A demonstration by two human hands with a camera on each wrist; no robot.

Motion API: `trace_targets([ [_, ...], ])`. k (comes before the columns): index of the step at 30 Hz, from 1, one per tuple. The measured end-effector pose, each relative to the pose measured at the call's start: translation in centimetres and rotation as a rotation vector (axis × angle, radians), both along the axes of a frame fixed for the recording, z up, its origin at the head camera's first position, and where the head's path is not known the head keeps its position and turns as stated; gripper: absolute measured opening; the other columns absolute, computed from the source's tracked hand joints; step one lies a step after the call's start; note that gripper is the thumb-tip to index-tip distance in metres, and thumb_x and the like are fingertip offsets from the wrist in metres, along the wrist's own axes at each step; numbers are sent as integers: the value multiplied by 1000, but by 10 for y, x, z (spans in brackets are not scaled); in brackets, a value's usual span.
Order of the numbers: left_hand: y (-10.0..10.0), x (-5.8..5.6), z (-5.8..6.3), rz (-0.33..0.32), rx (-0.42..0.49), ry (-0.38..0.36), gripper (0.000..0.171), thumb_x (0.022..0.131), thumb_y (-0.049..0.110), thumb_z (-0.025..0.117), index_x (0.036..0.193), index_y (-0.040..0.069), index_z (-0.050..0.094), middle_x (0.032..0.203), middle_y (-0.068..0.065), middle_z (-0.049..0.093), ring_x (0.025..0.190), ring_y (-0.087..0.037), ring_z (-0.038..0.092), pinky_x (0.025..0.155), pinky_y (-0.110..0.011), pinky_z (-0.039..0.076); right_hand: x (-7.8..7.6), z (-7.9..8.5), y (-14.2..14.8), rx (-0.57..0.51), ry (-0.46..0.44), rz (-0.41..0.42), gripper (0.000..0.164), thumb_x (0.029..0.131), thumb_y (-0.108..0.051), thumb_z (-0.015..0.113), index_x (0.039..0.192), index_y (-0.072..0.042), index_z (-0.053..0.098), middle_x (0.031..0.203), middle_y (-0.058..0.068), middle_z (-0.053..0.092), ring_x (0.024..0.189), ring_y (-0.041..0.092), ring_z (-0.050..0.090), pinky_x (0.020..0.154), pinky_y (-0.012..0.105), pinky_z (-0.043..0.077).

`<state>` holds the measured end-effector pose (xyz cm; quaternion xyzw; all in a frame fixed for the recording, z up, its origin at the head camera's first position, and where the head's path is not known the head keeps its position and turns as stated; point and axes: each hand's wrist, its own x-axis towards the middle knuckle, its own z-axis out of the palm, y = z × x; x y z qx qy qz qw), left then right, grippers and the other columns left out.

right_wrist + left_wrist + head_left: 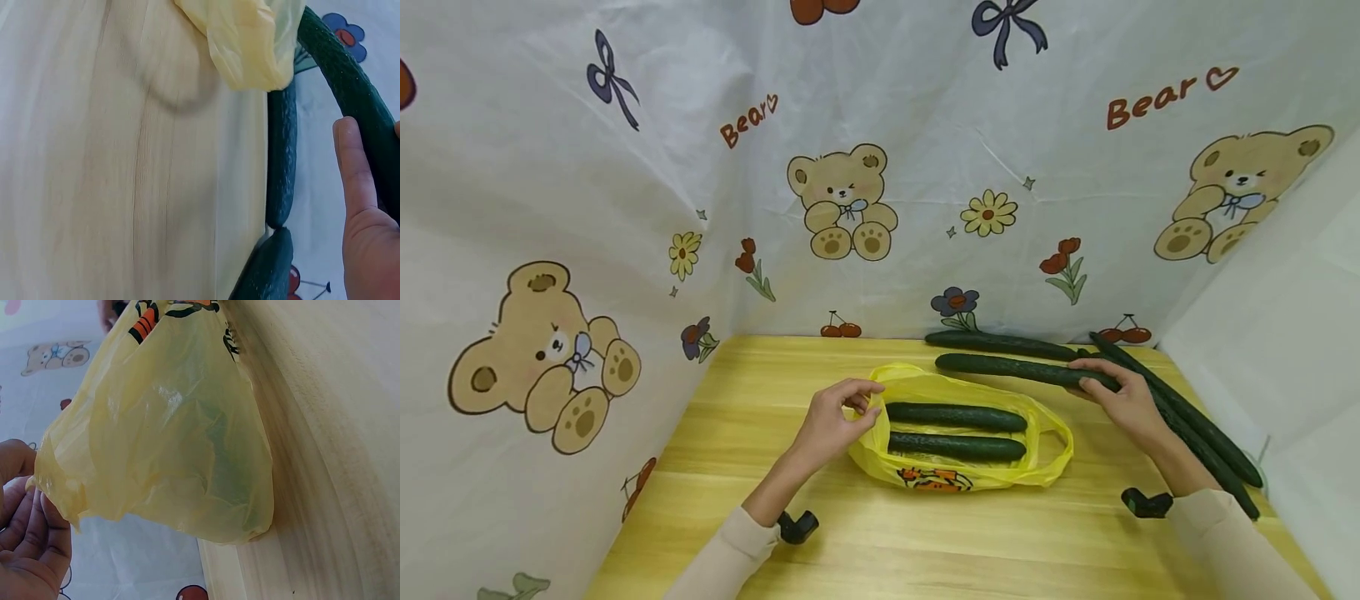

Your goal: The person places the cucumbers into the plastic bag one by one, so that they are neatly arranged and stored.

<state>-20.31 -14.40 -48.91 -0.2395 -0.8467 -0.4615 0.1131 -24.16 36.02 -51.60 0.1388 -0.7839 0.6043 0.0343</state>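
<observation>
A yellow plastic bag lies on the table with its mouth spread upward. Inside it, two cucumbers rest side by side. My left hand pinches the bag's left rim between thumb and fingers; the left wrist view shows the thin plastic drawn toward that hand. To the right, my right hand grips another cucumber near its right end. In the right wrist view this cucumber is raised, its far part behind the bag's handle.
One cucumber lies along the table's back edge. Several more cucumbers lie slanted at the right side. Printed white cloth hangs behind and at the left of the wooden table; a white wall stands at the right.
</observation>
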Motion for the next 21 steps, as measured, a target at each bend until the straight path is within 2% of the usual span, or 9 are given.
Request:
trace_targets([
  [3,1,-1,1,-5,0,6,31,97,13,81,127,11,77,107,3,77,86,-5,69,81,-31,64,6,2,10,-99,17,21,38,112,-5,54,145,15,54,147,-9,57,107,7,80,93,24,64],
  [8,3,-2,1,-7,5,-5,30,97,13,81,127,11,77,106,3,77,86,-5,69,80,-36,64,17,13,22,-194,20,59,39,111,0,52,147,16,51,146,-7,56,108,9,80,91,22,63],
  [15,2,-1,2,0,-1,1,30,98,13,81,127,12,77,106,4,77,87,-5,69,80,-29,62,30,23,34,-226,18,41,40,112,0,51,146,19,49,147,-5,54,111,7,79,92,25,63],
  [21,2,0,0,0,-5,5,30,97,14,81,127,12,77,104,5,76,86,-4,68,81,-33,63,41,25,39,-278,33,32,34,111,3,48,141,18,56,141,1,59,117,5,74,92,27,64],
])
